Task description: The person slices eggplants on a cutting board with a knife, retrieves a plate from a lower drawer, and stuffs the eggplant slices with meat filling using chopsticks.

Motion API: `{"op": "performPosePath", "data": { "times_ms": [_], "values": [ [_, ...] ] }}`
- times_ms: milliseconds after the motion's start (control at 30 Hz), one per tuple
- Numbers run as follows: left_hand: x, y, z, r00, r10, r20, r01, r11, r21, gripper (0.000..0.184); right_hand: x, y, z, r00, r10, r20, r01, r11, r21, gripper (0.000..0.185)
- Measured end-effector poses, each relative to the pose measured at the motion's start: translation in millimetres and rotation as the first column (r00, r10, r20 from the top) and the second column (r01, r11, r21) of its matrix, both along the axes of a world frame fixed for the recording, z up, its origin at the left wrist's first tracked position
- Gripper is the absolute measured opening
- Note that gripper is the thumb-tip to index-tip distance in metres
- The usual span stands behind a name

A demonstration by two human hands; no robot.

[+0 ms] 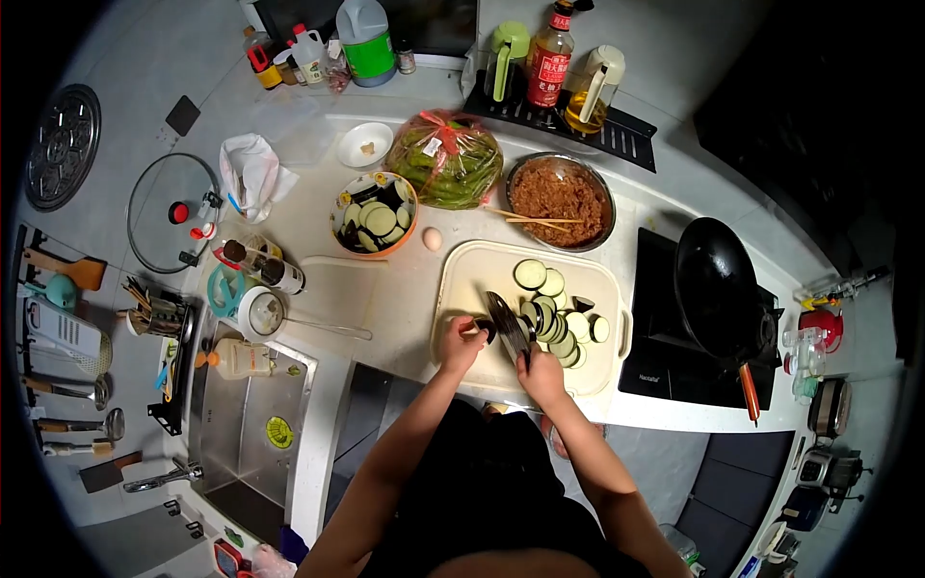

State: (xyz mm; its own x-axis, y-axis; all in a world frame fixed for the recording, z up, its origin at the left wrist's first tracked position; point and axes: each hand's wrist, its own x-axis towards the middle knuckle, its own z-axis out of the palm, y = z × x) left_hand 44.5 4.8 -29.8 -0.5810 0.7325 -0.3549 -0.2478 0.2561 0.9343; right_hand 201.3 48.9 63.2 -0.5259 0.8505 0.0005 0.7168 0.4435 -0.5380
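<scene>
My right hand (541, 374) grips a kitchen knife (505, 323), its dark blade angled over the cream cutting board (462, 275). To the left of the blade, my left hand (461, 347) is closed on a dark-skinned piece of eggplant (486, 330), partly hidden by the fingers. Round eggplant slices (559, 332) lie in an overlapping heap just right of the knife. More slices fill a patterned bowl (409, 223) with an orange outside, behind the board. A brown egg (433, 238) rests on the counter between bowl and board.
Behind the board stand a metal bowl of minced meat (559, 197) with chopsticks across it and a bag of green vegetables (445, 164). A black wok (713, 289) sits on the cooktop (655, 356) at right. The sink (246, 395) is at left, near a glass lid (154, 217).
</scene>
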Motion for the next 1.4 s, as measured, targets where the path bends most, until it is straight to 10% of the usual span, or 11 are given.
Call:
{"op": "performPosePath", "data": {
  "times_ms": [467,1400],
  "values": [
    [4.9,-1.7,18.1,0.959,-0.016,-0.282,0.032,0.998,0.054,0.036,-11.1,12.7,-7.2,0.997,0.069,0.047,-0.066,0.996,-0.057,0.022],
    [4.1,-0.1,3.6,0.980,-0.032,-0.195,0.026,0.999,-0.033,0.041,5.8,7.3,14.3,0.994,0.095,0.052,-0.093,0.995,-0.040,0.020]
  ]
}}
